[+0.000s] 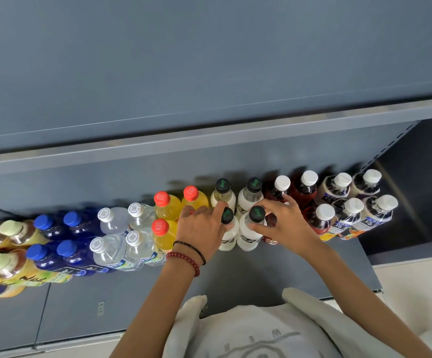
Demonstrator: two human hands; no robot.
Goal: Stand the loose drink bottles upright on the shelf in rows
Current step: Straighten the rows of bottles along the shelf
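Note:
Drink bottles stand upright in two rows on the grey shelf (235, 275). My left hand (199, 229) grips the front left white bottle (228, 240) at its shoulder, just below the dark cap. My right hand (286, 224) pinches the neck of the front right white bottle (249, 237) between thumb and fingers. Two more white bottles (248, 200) with dark caps stand right behind them. Yellow bottles with red caps (167, 205) are to the left, partly hidden by my left hand. Dark red bottles with white caps (306, 189) are to the right.
Further left stand clear bottles (111, 220), blue bottles (52, 228) and tea bottles with pale green caps (10, 233). Wrapped bottles with white caps (352, 210) end the row on the right. An upper shelf edge (209, 135) overhangs. Bare shelf lies in front of the bottles.

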